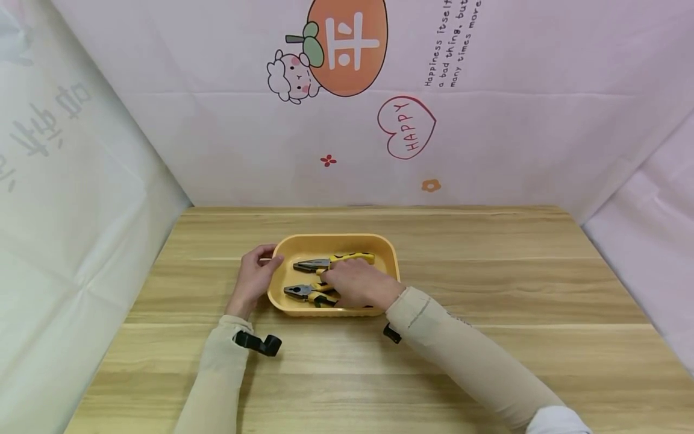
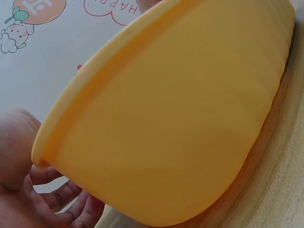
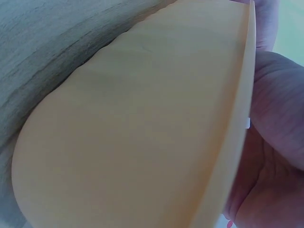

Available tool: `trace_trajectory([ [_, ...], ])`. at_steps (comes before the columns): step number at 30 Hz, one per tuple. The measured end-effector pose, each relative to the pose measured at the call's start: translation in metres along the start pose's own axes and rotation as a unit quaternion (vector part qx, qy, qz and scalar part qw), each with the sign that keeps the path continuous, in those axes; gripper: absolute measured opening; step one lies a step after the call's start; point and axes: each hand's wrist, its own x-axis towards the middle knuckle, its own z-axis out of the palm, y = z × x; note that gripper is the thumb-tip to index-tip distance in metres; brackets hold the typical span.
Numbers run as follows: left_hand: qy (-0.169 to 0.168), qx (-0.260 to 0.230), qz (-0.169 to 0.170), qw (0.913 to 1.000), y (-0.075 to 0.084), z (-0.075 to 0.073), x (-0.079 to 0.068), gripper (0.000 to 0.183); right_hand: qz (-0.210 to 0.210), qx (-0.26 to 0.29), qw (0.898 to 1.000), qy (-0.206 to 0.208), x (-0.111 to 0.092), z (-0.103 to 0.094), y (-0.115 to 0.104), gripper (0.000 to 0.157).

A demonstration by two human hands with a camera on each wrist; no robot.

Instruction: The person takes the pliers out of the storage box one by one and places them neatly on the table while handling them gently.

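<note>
Table point(image 1: 488, 271): held the yellow tray point(image 1: 336, 242).
Pliers point(image 1: 312, 264): two lay inside.
Left hand point(image 1: 253, 278): I gripped the tray's left end.
Right hand point(image 1: 358, 283): mine partly hid the handles point(image 1: 355, 257); grasping or not, I couldn't tell.

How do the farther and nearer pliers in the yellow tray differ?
The farther pliers have a longer, tapering nose; the nearer pliers a shorter, blunter one. One handle of the farther pliers shows beyond the right hand, while the nearer pliers' handles are partly hidden beneath it. Both have grey metal heads pointing left and yellow-and-black handles.
</note>
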Motion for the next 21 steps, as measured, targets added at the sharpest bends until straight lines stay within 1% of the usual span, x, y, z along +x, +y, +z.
trace_trajectory([
  [4, 0.001, 0.001, -0.001, 1.0000, -0.0007, 0.0005, -0.0001, 0.036, -0.006, -0.006, 1.000, -0.001, 0.0000, 0.0008, 0.0008, 0.027],
  [10, 0.004, 0.003, -0.005, 1.0000, -0.0009, -0.0002, 0.0004, 0.036, -0.018, -0.022, 1.000, 0.013, -0.0001, 0.0022, 0.0025, 0.027],
  [15, 0.003, 0.000, -0.005, 1.0000, -0.0011, -0.0007, 0.0013, 0.035, -0.021, -0.017, 0.999, 0.022, 0.0004, 0.0031, 0.0039, 0.029],
  [18, 0.002, 0.000, -0.003, 1.0000, -0.0012, -0.0009, 0.0019, 0.036, -0.021, -0.014, 0.999, 0.023, 0.0003, 0.0022, 0.0042, 0.031],
  [21, 0.004, 0.001, 0.001, 1.0000, -0.0014, -0.0009, 0.0026, 0.036, -0.020, -0.016, 0.999, 0.022, -0.0003, 0.0001, 0.0042, 0.039],
])
